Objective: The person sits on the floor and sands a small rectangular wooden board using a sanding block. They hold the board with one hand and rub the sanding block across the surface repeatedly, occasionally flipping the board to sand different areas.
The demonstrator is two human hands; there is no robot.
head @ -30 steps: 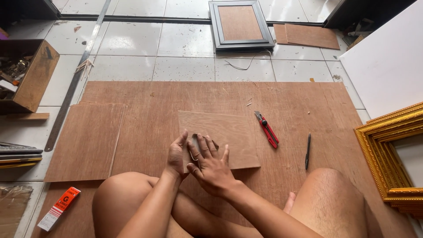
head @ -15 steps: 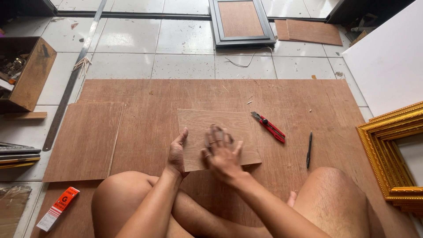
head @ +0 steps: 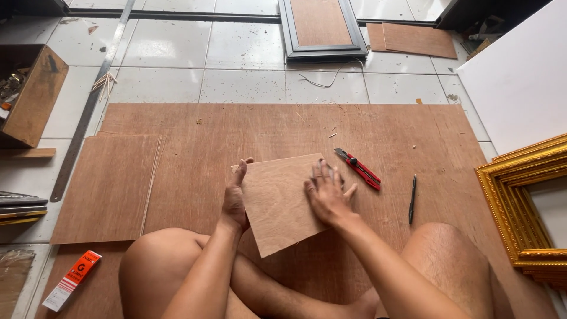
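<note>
Since half a second ago the small plywood panel (head: 283, 201) has been lifted and turned: it lay flat and square on the large plywood sheet (head: 236, 130), and now it sits rotated, corners pointing toward and away from the person, one corner low near the crossed legs. Its shape is close to square, so no long axis is clear; its far edge rises from left to right.

Left hand (head: 234, 201) closes its grip on the panel's left edge, thumb up along that edge. Right hand (head: 326, 197) lies with open, spread fingers flat on the panel's right part, pressing rather than clasping.

Just right of the panel a red utility knife (head: 358, 168) lies on the sheet, blade end pointing up-left. Further right a dark pen (head: 412, 198) lies nearly upright in the view.

At far left an open wooden box (head: 35, 97) stands on the tiled floor (head: 248, 65); small objects show inside, too dim to name. A framed backing board (head: 322, 26) lies at the top, a gilt frame (head: 520, 201) at right.
</note>
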